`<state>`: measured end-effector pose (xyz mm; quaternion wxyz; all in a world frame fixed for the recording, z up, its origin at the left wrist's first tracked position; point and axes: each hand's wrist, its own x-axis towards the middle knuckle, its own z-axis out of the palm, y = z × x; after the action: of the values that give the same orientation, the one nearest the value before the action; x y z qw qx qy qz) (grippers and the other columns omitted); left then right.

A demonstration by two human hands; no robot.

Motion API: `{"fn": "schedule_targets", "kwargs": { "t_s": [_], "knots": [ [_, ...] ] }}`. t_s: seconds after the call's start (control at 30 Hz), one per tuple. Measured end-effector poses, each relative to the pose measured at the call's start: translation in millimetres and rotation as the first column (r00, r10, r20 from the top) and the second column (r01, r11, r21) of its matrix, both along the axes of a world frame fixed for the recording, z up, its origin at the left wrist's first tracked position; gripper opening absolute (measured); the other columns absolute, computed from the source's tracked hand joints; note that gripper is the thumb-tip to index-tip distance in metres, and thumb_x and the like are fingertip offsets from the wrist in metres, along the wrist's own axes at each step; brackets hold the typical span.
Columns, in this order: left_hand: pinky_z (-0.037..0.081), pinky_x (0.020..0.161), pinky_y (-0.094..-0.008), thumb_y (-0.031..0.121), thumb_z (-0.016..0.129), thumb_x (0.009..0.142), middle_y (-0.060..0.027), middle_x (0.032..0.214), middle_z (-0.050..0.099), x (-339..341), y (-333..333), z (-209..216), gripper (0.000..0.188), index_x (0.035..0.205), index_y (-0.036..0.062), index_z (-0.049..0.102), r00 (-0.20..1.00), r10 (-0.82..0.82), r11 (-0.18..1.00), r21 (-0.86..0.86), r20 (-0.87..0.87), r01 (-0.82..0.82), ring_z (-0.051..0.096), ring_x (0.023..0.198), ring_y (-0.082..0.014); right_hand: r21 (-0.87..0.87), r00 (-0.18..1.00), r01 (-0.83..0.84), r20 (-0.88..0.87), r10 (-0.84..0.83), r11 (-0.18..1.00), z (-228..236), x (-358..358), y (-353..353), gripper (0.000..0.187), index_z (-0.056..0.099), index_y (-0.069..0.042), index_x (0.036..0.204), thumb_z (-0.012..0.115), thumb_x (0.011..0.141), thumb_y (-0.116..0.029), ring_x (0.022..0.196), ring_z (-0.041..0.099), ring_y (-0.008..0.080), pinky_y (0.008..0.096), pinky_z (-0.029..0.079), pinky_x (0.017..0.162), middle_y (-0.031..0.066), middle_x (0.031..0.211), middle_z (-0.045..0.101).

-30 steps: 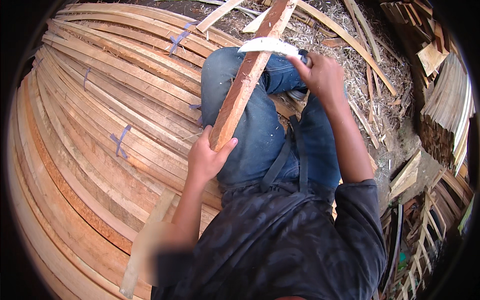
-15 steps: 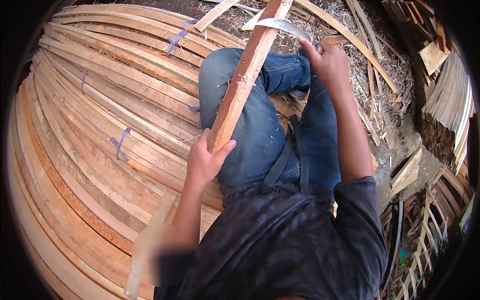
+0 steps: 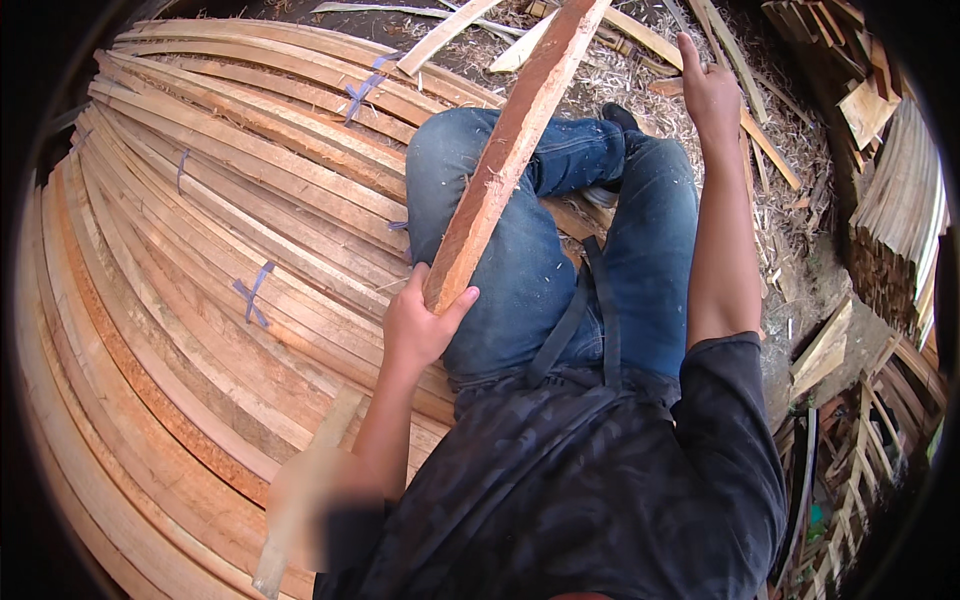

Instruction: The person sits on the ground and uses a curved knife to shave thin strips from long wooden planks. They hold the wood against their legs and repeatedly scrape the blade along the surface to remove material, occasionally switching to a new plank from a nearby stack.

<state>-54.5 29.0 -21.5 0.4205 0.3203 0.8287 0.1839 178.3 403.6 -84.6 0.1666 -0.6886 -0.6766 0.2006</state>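
A long squared wooden bar (image 3: 497,175) slants across my left thigh, its far end running out past the top edge. My left hand (image 3: 420,322) is wrapped around its near end, thumb on one side. Small curls of shaved wood cling to the bar's middle. At the upper right, my right hand (image 3: 712,103) is raised apart from the bar, fingers curled and one digit stretched upward. It is closed on the curved knife seen in it half a second ago, whose blade does not show now.
Long wooden strips (image 3: 250,190), some tied with purple ribbons (image 3: 255,293), lie stacked at the left. Wood shavings (image 3: 775,220) and loose strips cover the ground ahead. At the right stand a bundle of thin boards (image 3: 900,200) and a slatted lattice (image 3: 855,480).
My right hand has moved off the bar, up and to the right, and the curved blade has gone from sight. My left hand still grips the bar.
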Motion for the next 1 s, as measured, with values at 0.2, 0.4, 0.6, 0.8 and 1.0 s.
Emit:
{"fn": "schedule_targets", "kwargs": {
  "t_s": [0.2, 0.4, 0.6, 0.8, 1.0],
  "knots": [
    [0.05, 0.07, -0.045, 0.05, 0.074, 0.076, -0.0243, 0.081, 0.065, -0.2, -2.2, -1.8, 0.056, 0.092, -0.001, 0.057, 0.998, -0.01, 0.998, 0.059, -0.057, 0.013, 0.066, 0.081, -0.0417, 0.063, 0.79, -0.613, 0.082, 0.608, 0.788, 50.3, -36.2, -97.9, 0.068, 0.063, -0.006, 0.06, 0.058, 0.081, -0.071, 0.051, 0.064, 0.0288, 0.0399, 0.05, 0.051, 0.0116, 0.051, 0.058],
    [0.05, 0.069, -0.0444, 0.049, 0.075, 0.075, -0.023, 0.079, 0.065, 4.9, 1.0, 4.5, 0.055, 0.092, -0.0002, 0.057, 0.999, 0.003, 1.0, 0.026, -0.05, -0.002, 0.066, 0.08, -0.041, -0.17, 0.998, 0.017, -0.056, -0.026, 0.985, 13.5, 3.8, 13.6, 0.081, 0.069, 0.001, 0.069, 0.044, 0.085, -0.075, 0.068, 0.067, 0.0363, 0.0453, 0.052, 0.066, 0.0195, 0.062, 0.065],
    [0.05, 0.068, -0.046, 0.051, 0.074, 0.075, -0.0226, 0.077, 0.066, 8.4, 1.8, 2.6, 0.057, 0.093, 0.0009, 0.056, 0.976, -0.03, 0.999, 0.01, -0.214, 0.033, 0.065, 0.077, -0.0422, -0.055, 0.908, -0.407, 0.081, 0.41, 0.912, 68.1, -17.3, -61.0, 0.073, 0.061, -0.003, 0.056, 0.054, 0.084, -0.07, 0.052, 0.063, 0.0308, 0.0404, 0.05, 0.052, 0.016, 0.053, 0.06],
    [0.05, 0.067, -0.0488, 0.052, 0.073, 0.076, -0.0245, 0.076, 0.065, 22.3, 6.4, 13.0, 0.057, 0.093, 0.0011, 0.055, 0.948, -0.08, 0.995, -0.081, -0.308, 0.058, 0.065, 0.076, -0.0436, -0.014, 0.898, -0.405, 0.184, 0.4, 0.914, 37.6, -29.6, -35.3, 0.078, 0.068, -0.003, 0.064, 0.047, 0.083, -0.076, 0.051, 0.064, 0.0309, 0.0409, 0.052, 0.05, 0.0144, 0.054, 0.062],
    [0.049, 0.067, -0.0492, 0.052, 0.073, 0.076, -0.0248, 0.076, 0.065, 19.5, 4.4, 9.9, 0.057, 0.093, 0.0003, 0.055, 0.939, -0.047, 0.998, -0.052, -0.341, 0.031, 0.065, 0.076, -0.0438, -0.024, 0.948, -0.27, 0.168, 0.271, 0.962, 71.6, 9.7, -3.0, 0.076, 0.067, -0.002, 0.065, 0.05, 0.083, -0.074, 0.055, 0.065, 0.0321, 0.0431, 0.052, 0.056, 0.0157, 0.053, 0.06]
  ]
}}
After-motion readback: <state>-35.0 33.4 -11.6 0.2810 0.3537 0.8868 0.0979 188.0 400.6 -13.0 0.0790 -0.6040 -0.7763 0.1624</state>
